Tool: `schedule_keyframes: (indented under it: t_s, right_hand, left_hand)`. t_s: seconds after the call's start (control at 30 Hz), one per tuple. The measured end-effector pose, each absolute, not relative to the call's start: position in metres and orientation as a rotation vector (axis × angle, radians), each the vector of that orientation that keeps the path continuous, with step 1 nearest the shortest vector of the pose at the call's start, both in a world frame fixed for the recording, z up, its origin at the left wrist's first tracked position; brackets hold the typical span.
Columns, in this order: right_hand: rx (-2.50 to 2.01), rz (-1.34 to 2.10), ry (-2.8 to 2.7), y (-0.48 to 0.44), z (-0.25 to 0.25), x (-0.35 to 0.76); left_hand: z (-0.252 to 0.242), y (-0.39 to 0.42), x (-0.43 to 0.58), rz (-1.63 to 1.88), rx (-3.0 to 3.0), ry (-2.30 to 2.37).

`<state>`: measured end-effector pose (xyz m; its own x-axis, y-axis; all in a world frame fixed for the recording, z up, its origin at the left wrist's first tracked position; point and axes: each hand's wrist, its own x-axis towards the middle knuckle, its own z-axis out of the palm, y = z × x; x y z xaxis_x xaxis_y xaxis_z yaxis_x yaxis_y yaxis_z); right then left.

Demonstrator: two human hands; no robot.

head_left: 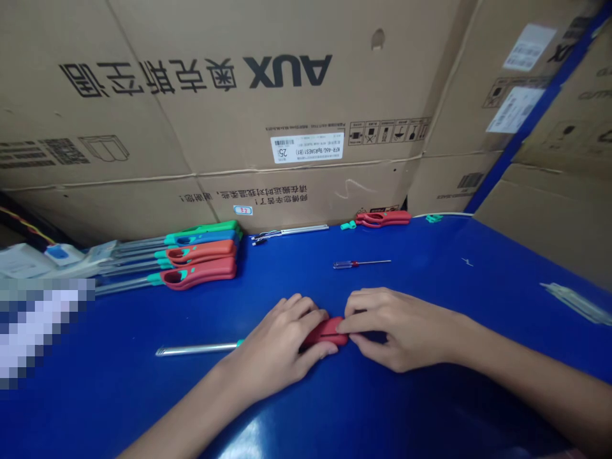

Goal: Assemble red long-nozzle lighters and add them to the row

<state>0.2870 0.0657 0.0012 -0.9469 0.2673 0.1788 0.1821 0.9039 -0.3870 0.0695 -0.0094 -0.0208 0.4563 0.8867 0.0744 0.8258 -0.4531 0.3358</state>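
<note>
A long-nosed lighter with a red handle lies low over the blue table, its metal tube pointing left. My left hand is wrapped round the handle and hides its middle, including the trigger area. A dark slot shows along the handle's exposed end. At that end, my right hand is curled, with its index fingertip on the red plastic and the thumb just below. Beyond the hands lies a small screwdriver with a clear and red handle.
Several finished-looking lighters in red, orange, blue and green are stacked at left. Thin metal tubes with wires and a red handle piece lie by the cardboard wall. Green parts and clear packaging sit at right.
</note>
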Motion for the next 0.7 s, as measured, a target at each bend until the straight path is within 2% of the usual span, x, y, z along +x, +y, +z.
schedule_keyframes:
  t_s: [0.7]
  right_hand:
    - [-0.385,0.41,-2.894,0.0647,0.0012,0.2883]
  left_hand:
    - [-0.0189,-0.0111,0.0697,0.381,2.46,1.477]
